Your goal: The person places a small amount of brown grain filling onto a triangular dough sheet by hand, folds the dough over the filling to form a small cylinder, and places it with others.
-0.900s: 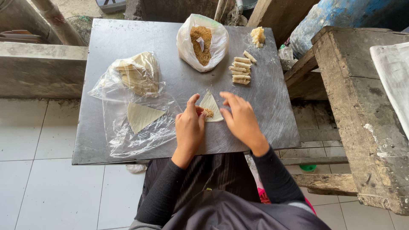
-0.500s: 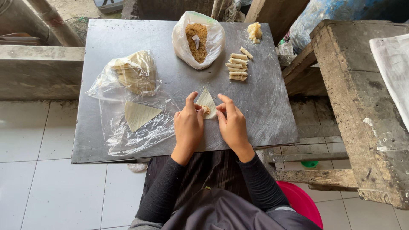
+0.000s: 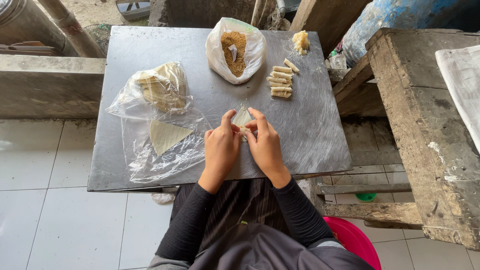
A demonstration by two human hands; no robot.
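Note:
My left hand (image 3: 220, 148) and my right hand (image 3: 264, 145) meet at the front middle of a grey metal board (image 3: 150, 50). Together they pinch and fold a pale triangular pastry wrapper (image 3: 242, 118) with brown filling in it; its tip sticks out beyond my fingers. To the left, a single triangular wrapper (image 3: 166, 136) lies on clear plastic. A stack of wrappers (image 3: 161, 89) sits in a plastic bag behind it. A white bag of brown crumbly filling (image 3: 235, 50) stands at the back. Several finished rolls (image 3: 281, 80) lie in a row to its right.
A lump of pale dough or paste (image 3: 301, 41) lies at the board's far right corner. A rough wooden bench (image 3: 425, 125) stands on the right. A pink bucket (image 3: 353, 239) is below by my right arm. White floor tiles (image 3: 45, 215) are on the left.
My hands have drawn closer together over the wrapper and folded it in, so less of it shows. The view shifted slightly.

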